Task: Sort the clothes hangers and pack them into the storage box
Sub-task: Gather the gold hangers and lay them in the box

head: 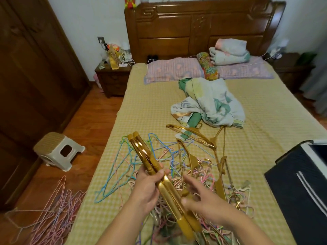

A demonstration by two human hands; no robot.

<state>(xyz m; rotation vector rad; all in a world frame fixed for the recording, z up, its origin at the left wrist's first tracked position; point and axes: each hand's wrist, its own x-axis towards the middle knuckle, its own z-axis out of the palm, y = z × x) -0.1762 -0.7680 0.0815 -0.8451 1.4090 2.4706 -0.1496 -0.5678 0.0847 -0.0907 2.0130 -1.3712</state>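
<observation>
My left hand (147, 188) grips a stacked bundle of gold hangers (141, 152) near its middle, held above the bed. At the bundle's lower half, my right hand (203, 197) pinches one of these gold hangers. Beneath both hands lies a tangle of thin coloured wire hangers (123, 167) in blue, pink and green. More gold hangers (200, 137) lie loose on the bedspread further up and to the right. The dark storage box (300, 191) stands at the right edge, its top open.
The bed (150, 106) has a yellow checked cover; a crumpled quilt (212, 101), pillows and folded bedding lie towards the headboard. A second heap of pink wire hangers (53, 214) lies on the wooden floor at left, near a small stool (58, 149). A wardrobe stands at far left.
</observation>
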